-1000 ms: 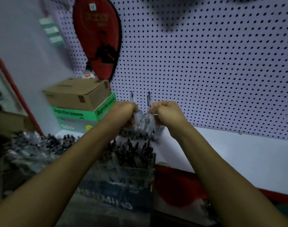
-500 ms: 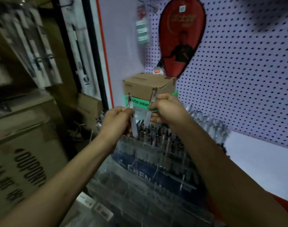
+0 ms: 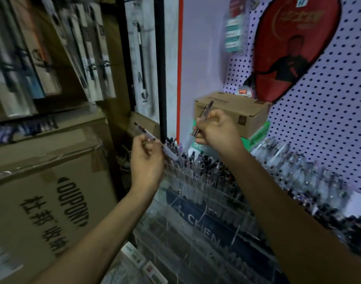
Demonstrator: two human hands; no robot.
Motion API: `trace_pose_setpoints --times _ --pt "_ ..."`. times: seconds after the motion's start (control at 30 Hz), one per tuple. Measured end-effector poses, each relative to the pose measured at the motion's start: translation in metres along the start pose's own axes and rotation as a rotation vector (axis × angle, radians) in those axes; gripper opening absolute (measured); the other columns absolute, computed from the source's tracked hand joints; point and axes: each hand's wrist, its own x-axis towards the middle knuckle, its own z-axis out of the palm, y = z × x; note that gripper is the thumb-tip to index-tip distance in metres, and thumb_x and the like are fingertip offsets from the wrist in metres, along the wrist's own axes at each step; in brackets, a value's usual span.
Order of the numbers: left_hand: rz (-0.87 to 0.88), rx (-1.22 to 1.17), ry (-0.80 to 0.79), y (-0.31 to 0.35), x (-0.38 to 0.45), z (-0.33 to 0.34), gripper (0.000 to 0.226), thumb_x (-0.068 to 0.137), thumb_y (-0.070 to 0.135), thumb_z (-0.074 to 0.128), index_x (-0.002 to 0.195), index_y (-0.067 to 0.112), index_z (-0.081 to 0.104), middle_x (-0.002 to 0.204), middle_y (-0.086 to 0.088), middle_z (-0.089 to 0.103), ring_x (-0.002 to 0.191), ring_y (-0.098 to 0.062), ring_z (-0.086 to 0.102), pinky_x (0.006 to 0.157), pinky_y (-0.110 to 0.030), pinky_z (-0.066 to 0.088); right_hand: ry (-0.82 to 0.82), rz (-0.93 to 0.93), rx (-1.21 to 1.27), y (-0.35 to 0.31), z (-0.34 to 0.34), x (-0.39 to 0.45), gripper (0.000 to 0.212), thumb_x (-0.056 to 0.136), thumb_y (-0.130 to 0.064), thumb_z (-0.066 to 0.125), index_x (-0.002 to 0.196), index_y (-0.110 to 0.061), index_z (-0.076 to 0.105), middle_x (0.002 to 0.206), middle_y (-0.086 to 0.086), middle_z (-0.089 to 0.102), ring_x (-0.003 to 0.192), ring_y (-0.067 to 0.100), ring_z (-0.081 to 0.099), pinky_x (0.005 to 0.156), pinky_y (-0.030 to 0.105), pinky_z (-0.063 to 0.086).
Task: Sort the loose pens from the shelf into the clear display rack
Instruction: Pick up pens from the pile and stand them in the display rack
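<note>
Single head-worn wide-angle view, looking forward and down, close over the clear display rack (image 3: 206, 201). Faces the pegboard wall (image 3: 329, 124) at right, stacked cardboard boxes (image 3: 42, 181) at left. Edges blurred.

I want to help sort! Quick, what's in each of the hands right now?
Left hand: closed on a clear pen, above the rack.
Right hand: closed on another pen.
</note>
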Motion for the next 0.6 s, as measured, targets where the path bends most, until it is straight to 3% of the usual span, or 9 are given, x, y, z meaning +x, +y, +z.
trace_pose_setpoints --times 0.1,0.2,0.27,0.37,0.43,0.53,0.6 --pt "0.227 0.168 -0.077 -0.009 0.0 -0.001 0.008 0.1 0.026 0.05 0.101 0.018 0.05 0.078 -0.003 0.059 0.071 -0.021 0.059 0.065 -0.04 0.051 0.056 -0.135 -0.22 0.014 0.016 0.007 0.016 0.092 -0.024 0.062 0.087 -0.025 0.047 0.085 0.01 0.068 0.078 0.032 0.069 0.072 0.046 0.058" --pt "0.324 0.398 -0.126 -0.017 0.002 0.001 0.006 0.098 0.024 0.054 0.093 0.02 0.053 0.07 0.005 0.058 0.065 -0.005 0.056 0.056 -0.017 0.041 0.04 -0.204 -0.362 0.022 0.024 0.015 0.014 0.091 -0.022 0.063 0.091 -0.019 0.049 0.084 0.008 0.067 0.072 0.023 0.064 0.059 0.031 0.047" --pt "0.281 0.519 -0.165 -0.023 0.005 0.003 0.011 0.093 0.021 0.058 0.082 0.018 0.057 0.067 0.005 0.059 0.064 -0.005 0.057 0.055 -0.015 0.039 -0.022 -0.19 -0.491 0.028 0.022 0.019 0.013 0.088 -0.02 0.066 0.087 -0.016 0.054 0.078 0.006 0.066 0.068 0.021 0.06 0.057 0.027 0.041" --pt "0.171 0.635 -0.222 -0.028 0.009 0.006 0.018 0.086 0.021 0.066 0.07 0.016 0.058 0.067 0.002 0.062 0.064 -0.01 0.059 0.059 -0.024 0.045 -0.122 -0.159 -0.711 0.037 0.015 0.021 0.016 0.082 -0.024 0.072 0.08 -0.011 0.063 0.077 0.007 0.065 0.073 0.024 0.06 0.055 0.025 0.04" --pt "0.133 0.664 -0.228 -0.027 0.01 0.009 0.02 0.084 0.024 0.07 0.07 0.014 0.06 0.066 0.0 0.063 0.065 -0.014 0.062 0.06 -0.029 0.052 -0.155 -0.148 -0.694 0.04 0.014 0.021 0.019 0.082 -0.028 0.074 0.076 -0.014 0.062 0.072 0.004 0.062 0.067 0.02 0.057 0.052 0.023 0.036" --pt "0.093 0.62 -0.201 -0.024 0.009 0.009 0.019 0.084 0.026 0.07 0.073 0.015 0.061 0.066 0.0 0.065 0.064 -0.015 0.064 0.06 -0.03 0.052 -0.137 -0.188 -0.627 0.04 0.015 0.023 0.014 0.082 -0.031 0.072 0.077 -0.02 0.064 0.074 0.002 0.065 0.068 0.02 0.063 0.06 0.025 0.044" --pt "0.134 0.532 -0.157 -0.02 0.008 0.007 0.017 0.087 0.029 0.068 0.078 0.019 0.058 0.067 0.004 0.064 0.059 -0.006 0.06 0.056 -0.025 0.05 -0.13 -0.219 -0.678 0.039 0.015 0.026 0.015 0.081 -0.028 0.072 0.075 -0.015 0.066 0.074 0.005 0.067 0.07 0.023 0.064 0.064 0.029 0.051"
